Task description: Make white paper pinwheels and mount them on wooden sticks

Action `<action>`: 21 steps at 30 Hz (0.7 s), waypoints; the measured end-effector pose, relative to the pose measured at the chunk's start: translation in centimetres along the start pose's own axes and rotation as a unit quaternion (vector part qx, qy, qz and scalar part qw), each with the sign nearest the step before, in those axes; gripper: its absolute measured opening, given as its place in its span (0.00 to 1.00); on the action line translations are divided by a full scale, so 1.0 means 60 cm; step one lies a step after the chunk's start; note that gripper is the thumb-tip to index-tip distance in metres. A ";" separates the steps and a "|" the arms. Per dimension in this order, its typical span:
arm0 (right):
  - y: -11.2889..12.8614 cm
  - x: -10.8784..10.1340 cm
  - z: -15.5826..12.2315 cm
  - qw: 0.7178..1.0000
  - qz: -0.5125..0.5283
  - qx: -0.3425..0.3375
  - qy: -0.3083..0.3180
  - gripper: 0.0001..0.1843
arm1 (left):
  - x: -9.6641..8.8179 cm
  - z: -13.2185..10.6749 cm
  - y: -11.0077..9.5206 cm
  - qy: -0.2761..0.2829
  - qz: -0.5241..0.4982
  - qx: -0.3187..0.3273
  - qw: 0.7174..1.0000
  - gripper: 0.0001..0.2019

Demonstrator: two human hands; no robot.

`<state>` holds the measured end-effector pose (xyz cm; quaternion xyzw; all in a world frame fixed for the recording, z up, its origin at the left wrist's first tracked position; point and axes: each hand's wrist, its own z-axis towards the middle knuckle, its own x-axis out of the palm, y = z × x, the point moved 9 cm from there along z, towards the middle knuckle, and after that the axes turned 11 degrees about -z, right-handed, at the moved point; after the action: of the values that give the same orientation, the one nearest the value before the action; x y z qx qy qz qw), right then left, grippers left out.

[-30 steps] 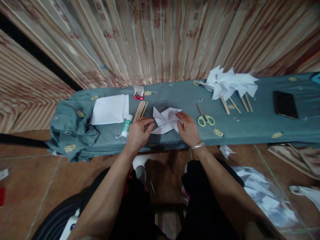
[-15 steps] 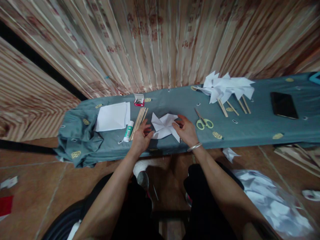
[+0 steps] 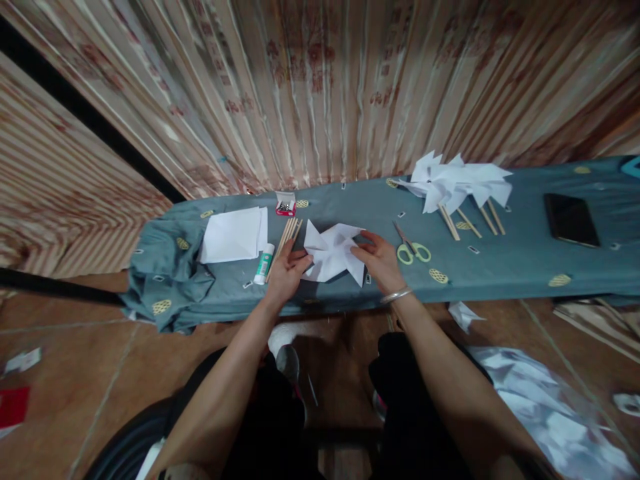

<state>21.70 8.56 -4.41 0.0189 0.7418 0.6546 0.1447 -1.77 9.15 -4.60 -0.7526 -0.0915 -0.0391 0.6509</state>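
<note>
On the grey-green patterned cloth (image 3: 365,200), the left hand (image 3: 286,275) is at the left edge of the white paper pinwheel with pointed blades (image 3: 332,255); its thumb and forefinger are close together there, but whether they are clamped on the paper I cannot tell; the pinwheel lies between the hands, directly right of these fingers, without a clear long axis; the right hand (image 3: 382,264) is about equally near, its thumb over the upper face and its fingers closed on the right side; as for containers, the small red-and-white cardboard box (image 3: 286,213), just beyond the pale wooden sticks (image 3: 285,241), stands with lid raised and holds small shiny metal pieces (image 3: 285,206); at far right, on the floor, a clear plastic bag (image 3: 590,404) contains many white folded paper pieces (image 3: 530,400).
</note>
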 end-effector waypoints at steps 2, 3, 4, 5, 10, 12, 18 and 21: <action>0.008 0.001 -0.005 0.998 0.053 0.005 0.013 0.34 | 0.001 -0.002 0.000 -0.013 -0.048 -0.030 0.998 0.40; 0.013 0.002 -0.008 0.997 0.075 0.006 0.020 0.34 | 0.006 -0.004 0.000 -0.006 -0.072 -0.051 0.996 0.37; 0.017 0.002 -0.010 0.995 0.093 0.006 0.028 0.34 | 0.014 -0.007 0.000 0.010 -0.096 -0.074 0.993 0.33; 0.021 0.001 -0.013 0.994 0.108 0.007 0.033 0.33 | 0.023 -0.010 -0.002 0.031 -0.120 -0.095 0.988 0.29; 0.028 -0.007 -0.018 0.986 0.159 0.016 0.041 0.28 | 0.056 -0.030 -0.017 0.103 -0.168 -0.136 0.971 0.23; 0.029 -0.007 -0.019 0.986 0.161 0.018 0.051 0.28 | 0.063 -0.037 -0.019 0.115 -0.152 -0.140 0.972 0.23; 0.039 0.007 -0.025 0.987 0.138 0.000 0.086 0.30 | 0.082 -0.056 -0.027 0.124 -0.151 -0.129 0.972 0.20; 0.041 0.014 -0.029 0.984 0.148 0.002 0.096 0.32 | 0.079 -0.056 -0.030 0.104 -0.159 -0.105 0.976 0.20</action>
<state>20.06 7.39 -2.01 0.0655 0.7423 0.6664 -0.0259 2.77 6.47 -1.52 -0.7844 -0.1375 -0.2293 0.5597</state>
